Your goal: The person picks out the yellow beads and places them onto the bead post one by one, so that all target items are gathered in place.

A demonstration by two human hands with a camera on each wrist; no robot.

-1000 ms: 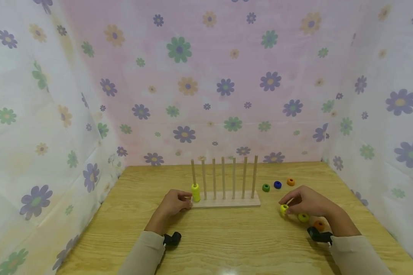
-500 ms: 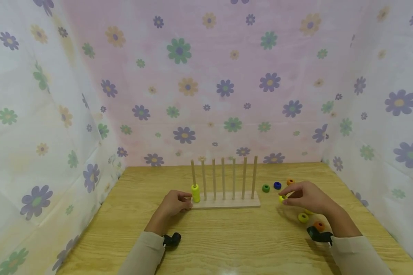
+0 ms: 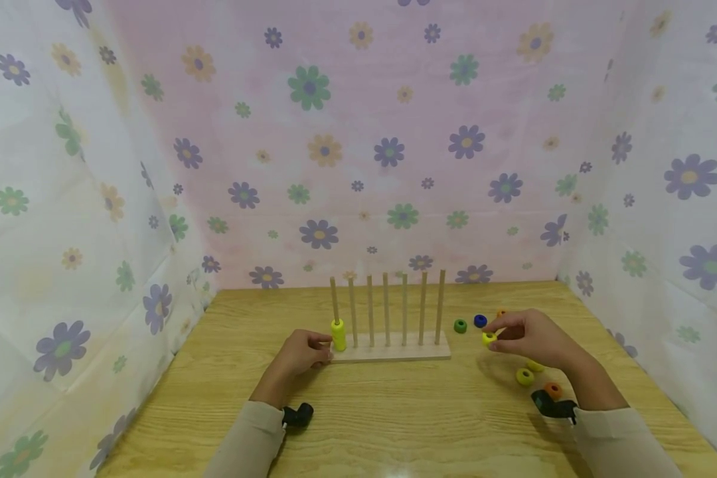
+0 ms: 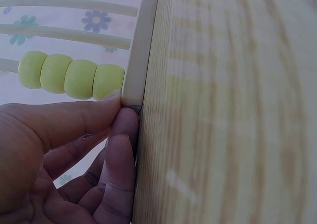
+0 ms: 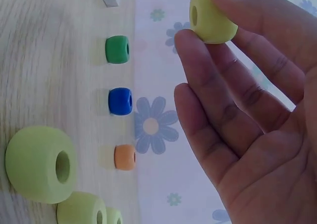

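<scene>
My right hand (image 3: 534,337) pinches a yellow bead (image 5: 214,18) between thumb and fingers, raised above the table at the right of the wooden peg rack (image 3: 394,354). The bead's hole shows in the right wrist view. At the rack's left end, my left hand (image 3: 301,352) holds the corner of the base with thumb and fingertips. Several yellow beads (image 4: 54,74) are stacked on the leftmost peg, just beside the left thumb. The other pegs stand upright and bare.
A green bead (image 3: 460,326), a blue bead (image 3: 480,320) and an orange bead (image 5: 125,157) lie in a row right of the rack. Nearer the right wrist are more yellow beads (image 3: 525,377) and a darker orange bead (image 3: 553,390). Flowered cloth (image 3: 388,153) encloses the table's back and sides.
My right hand has lifted the yellow bead off the table and drawn it up and slightly back, uncovering another yellow bead below. My left hand keeps its place on the rack.
</scene>
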